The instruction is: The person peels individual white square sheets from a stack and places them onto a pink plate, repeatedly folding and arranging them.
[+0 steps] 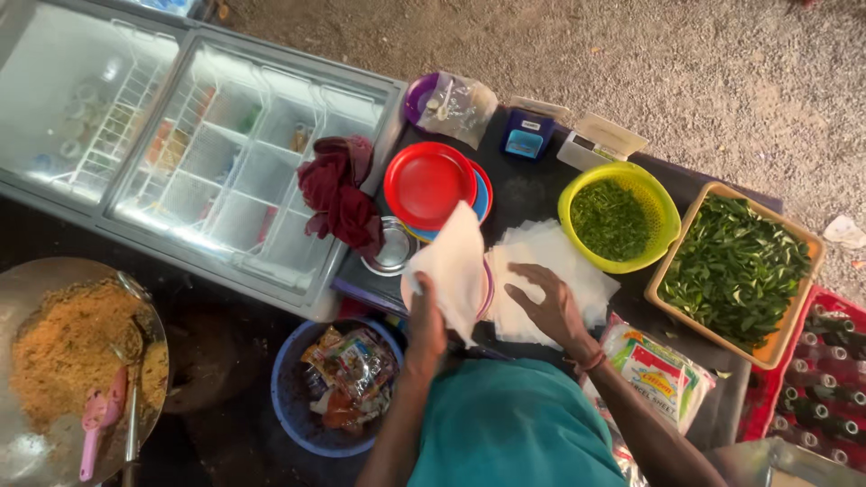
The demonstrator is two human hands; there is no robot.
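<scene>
Head view, looking straight down at a dark worktop (532, 194).

Left hand (426, 311) up over the near edge of the worktop, fingers (417, 290) closed around one white paper sheet (454, 263). Sheet lifted and bent, hanging over the edge of a stack of plates. Right hand (550, 305) flat on a pile of white paper sheets (550, 261), fingers spread wide, holding nothing, just pressing down. Pile in the middle of the worktop, just right of the lifted sheet.

Red plate (427, 183) on top of other coloured plates behind the lifted sheet. Small steel bowl (393, 245) just left of the plates. Dark red cloth (338, 191) beside it, lying on the glass top of a freezer chest (189, 144). Yellow-green strainer (663, 212) full of chopped green leaves, right of the paper pile. Tan tray (792, 338) full of whole green leaves, further right. Purple bowl (417, 95) with a clear bag at the back. Printed plastic packet (654, 374) near the right arm.

Blue tub (290, 406) full of wrappers down on the floor, left of the arms. Big steel pan (45, 271) of brown rice at far left, pink scoop (99, 417) in it. Red crate of bottles (825, 379) at far right.
</scene>
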